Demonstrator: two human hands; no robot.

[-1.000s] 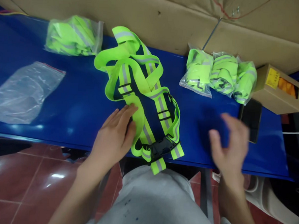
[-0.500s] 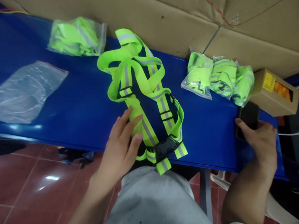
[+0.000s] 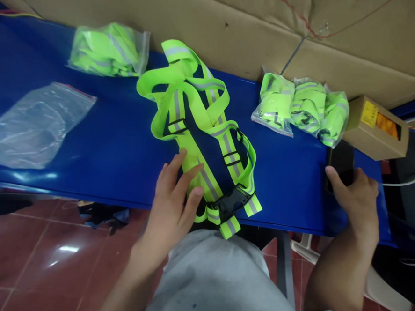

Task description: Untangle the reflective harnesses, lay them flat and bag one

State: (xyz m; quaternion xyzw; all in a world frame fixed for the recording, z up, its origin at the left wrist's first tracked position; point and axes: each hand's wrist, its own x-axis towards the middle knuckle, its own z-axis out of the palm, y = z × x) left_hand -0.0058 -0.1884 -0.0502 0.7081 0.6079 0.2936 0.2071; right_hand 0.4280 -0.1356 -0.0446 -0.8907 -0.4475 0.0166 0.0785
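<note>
A neon-green reflective strap harness (image 3: 209, 176) lies loosely looped on the blue table, its black buckle (image 3: 231, 203) near the front edge. My left hand (image 3: 177, 191) rests at the harness's left strap with its fingers spread, not gripping it. On the right, my right hand (image 3: 356, 193) is around a dark phone (image 3: 341, 162) lying on the table, thumb on its left side and fingers at its right. A flat clear plastic bag (image 3: 37, 126) lies at the left.
Bagged green straps lie at the back left (image 3: 106, 51) and, as several packs (image 3: 276, 103), at the back right beside a cardboard box (image 3: 377, 130) with orange contents. Brown cardboard (image 3: 218, 29) stands behind the blue table (image 3: 115, 168). A white cable (image 3: 402, 185) runs at the right.
The view has shifted slightly. Both hands keep nearly the same places, the left at the harness and the right at the phone.
</note>
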